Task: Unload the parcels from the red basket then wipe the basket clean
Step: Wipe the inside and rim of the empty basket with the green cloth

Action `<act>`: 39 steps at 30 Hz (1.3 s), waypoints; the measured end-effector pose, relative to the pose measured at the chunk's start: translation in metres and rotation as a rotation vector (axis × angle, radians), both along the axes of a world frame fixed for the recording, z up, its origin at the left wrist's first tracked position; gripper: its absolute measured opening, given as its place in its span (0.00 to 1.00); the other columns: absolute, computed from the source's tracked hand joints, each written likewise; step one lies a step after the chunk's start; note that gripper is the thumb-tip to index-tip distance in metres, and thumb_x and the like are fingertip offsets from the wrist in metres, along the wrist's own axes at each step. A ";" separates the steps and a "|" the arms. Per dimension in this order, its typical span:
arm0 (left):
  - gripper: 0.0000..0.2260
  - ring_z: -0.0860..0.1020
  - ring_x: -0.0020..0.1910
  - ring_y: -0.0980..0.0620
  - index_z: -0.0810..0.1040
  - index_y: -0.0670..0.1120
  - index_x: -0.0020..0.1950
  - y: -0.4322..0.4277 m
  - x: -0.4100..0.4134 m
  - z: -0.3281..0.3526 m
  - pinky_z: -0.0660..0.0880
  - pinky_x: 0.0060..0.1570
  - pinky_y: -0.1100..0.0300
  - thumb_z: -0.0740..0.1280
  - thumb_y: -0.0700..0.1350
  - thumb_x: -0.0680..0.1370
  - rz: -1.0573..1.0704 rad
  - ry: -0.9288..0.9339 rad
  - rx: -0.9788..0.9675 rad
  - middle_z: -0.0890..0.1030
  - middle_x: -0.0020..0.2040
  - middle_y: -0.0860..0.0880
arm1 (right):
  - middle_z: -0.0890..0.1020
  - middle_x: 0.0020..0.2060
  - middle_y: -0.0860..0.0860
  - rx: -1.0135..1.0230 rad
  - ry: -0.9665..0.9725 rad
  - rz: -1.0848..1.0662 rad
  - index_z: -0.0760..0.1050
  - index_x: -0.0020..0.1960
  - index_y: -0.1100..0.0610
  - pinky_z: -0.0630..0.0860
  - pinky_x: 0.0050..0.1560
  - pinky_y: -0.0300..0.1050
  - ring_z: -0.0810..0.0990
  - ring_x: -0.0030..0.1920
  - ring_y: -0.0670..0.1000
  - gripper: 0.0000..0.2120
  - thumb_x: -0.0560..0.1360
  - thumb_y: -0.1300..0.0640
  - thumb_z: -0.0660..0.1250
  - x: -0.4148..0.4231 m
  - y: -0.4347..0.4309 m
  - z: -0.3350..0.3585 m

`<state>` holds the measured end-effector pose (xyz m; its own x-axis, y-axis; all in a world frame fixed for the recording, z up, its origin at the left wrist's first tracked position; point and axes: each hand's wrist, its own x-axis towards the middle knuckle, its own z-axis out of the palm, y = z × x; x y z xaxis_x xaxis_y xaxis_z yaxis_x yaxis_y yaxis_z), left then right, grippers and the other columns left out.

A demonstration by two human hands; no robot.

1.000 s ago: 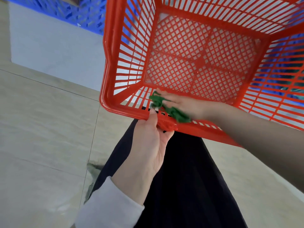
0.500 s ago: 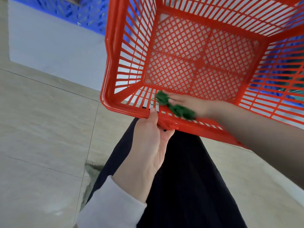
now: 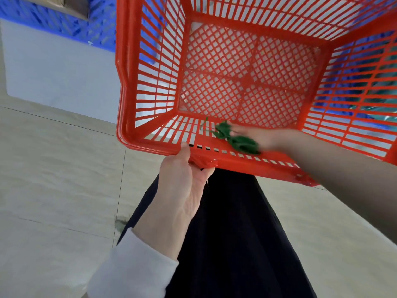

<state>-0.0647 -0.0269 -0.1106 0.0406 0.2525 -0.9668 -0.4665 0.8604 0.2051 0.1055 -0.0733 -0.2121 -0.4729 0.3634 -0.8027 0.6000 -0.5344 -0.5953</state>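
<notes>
A blue crate sits behind on a white ledge above the tiled floor. The red basket, tilted open toward the camera, holds no parcels. The left hand grips its near rim; the right hand presses a green cloth against the inner wall.

**A storeroom or parcel-handling room, by the look of it**

The floor is laid with large pale beige tiles with thin joints, bare and plain. At the far left a low white platform carries a blue plastic crate with lattice walls. A red basket of the slatted shop kind fills the far middle, and more blue latticework shows through its right wall. Crates and a carrying basket on a hard tiled floor suggest sorting or storage rather than a home.
</notes>
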 end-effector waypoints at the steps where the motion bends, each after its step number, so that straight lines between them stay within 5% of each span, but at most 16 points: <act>1: 0.08 0.78 0.58 0.44 0.73 0.46 0.55 0.000 0.000 0.000 0.70 0.60 0.35 0.56 0.39 0.81 -0.001 0.013 0.002 0.78 0.59 0.43 | 0.44 0.76 0.52 -0.005 -0.018 0.027 0.48 0.76 0.58 0.42 0.74 0.45 0.46 0.76 0.51 0.23 0.83 0.54 0.46 -0.003 -0.004 -0.016; 6: 0.08 0.77 0.59 0.43 0.73 0.47 0.53 0.001 0.001 0.002 0.70 0.60 0.35 0.55 0.39 0.81 -0.019 0.016 0.012 0.78 0.60 0.44 | 0.48 0.76 0.49 0.004 0.007 -0.029 0.53 0.76 0.56 0.42 0.75 0.44 0.46 0.76 0.48 0.22 0.83 0.53 0.46 0.006 -0.010 -0.001; 10: 0.09 0.77 0.59 0.43 0.73 0.47 0.54 0.002 0.002 0.002 0.70 0.60 0.34 0.55 0.39 0.81 -0.027 0.026 0.009 0.78 0.59 0.44 | 0.46 0.68 0.33 -0.102 0.024 -0.034 0.47 0.75 0.47 0.41 0.63 0.22 0.46 0.68 0.33 0.23 0.81 0.50 0.46 0.031 -0.026 0.054; 14: 0.10 0.78 0.58 0.43 0.72 0.46 0.58 0.002 0.004 0.001 0.70 0.58 0.33 0.55 0.39 0.81 -0.012 0.039 0.011 0.78 0.60 0.43 | 0.43 0.76 0.50 -0.109 -0.100 0.017 0.45 0.76 0.56 0.42 0.72 0.39 0.44 0.76 0.49 0.25 0.82 0.51 0.46 0.027 -0.015 0.023; 18: 0.09 0.78 0.58 0.43 0.72 0.47 0.57 0.002 0.004 0.000 0.71 0.57 0.33 0.55 0.39 0.81 -0.031 0.062 0.025 0.79 0.59 0.44 | 0.40 0.76 0.53 -0.149 -0.217 0.060 0.44 0.76 0.55 0.41 0.76 0.52 0.42 0.76 0.54 0.24 0.82 0.59 0.45 0.027 -0.015 -0.031; 22: 0.07 0.79 0.57 0.44 0.72 0.47 0.55 -0.001 0.006 0.003 0.72 0.57 0.34 0.56 0.40 0.81 -0.013 0.061 0.019 0.79 0.58 0.44 | 0.43 0.77 0.54 -0.168 -0.193 0.012 0.45 0.76 0.58 0.43 0.74 0.44 0.43 0.76 0.52 0.23 0.83 0.61 0.46 0.040 -0.026 -0.003; 27: 0.05 0.82 0.52 0.46 0.74 0.45 0.51 -0.010 0.020 0.005 0.74 0.58 0.42 0.60 0.38 0.79 -0.007 0.144 -0.063 0.82 0.53 0.44 | 0.50 0.73 0.41 -0.247 -0.080 0.019 0.47 0.76 0.52 0.44 0.65 0.28 0.48 0.73 0.41 0.25 0.81 0.50 0.47 0.073 -0.046 0.062; 34: 0.06 0.81 0.53 0.48 0.73 0.48 0.51 -0.017 0.031 0.004 0.75 0.60 0.47 0.61 0.38 0.78 -0.021 0.272 -0.052 0.80 0.54 0.46 | 0.41 0.76 0.56 -0.134 -0.257 0.037 0.45 0.77 0.58 0.42 0.74 0.47 0.40 0.76 0.54 0.25 0.82 0.65 0.49 0.057 -0.046 -0.030; 39: 0.09 0.79 0.57 0.47 0.72 0.46 0.57 -0.030 0.045 0.009 0.69 0.64 0.39 0.62 0.44 0.78 0.002 0.206 -0.121 0.80 0.55 0.47 | 0.46 0.77 0.52 -0.238 -0.212 0.018 0.50 0.76 0.55 0.44 0.76 0.48 0.45 0.77 0.51 0.23 0.82 0.58 0.50 0.064 -0.040 -0.018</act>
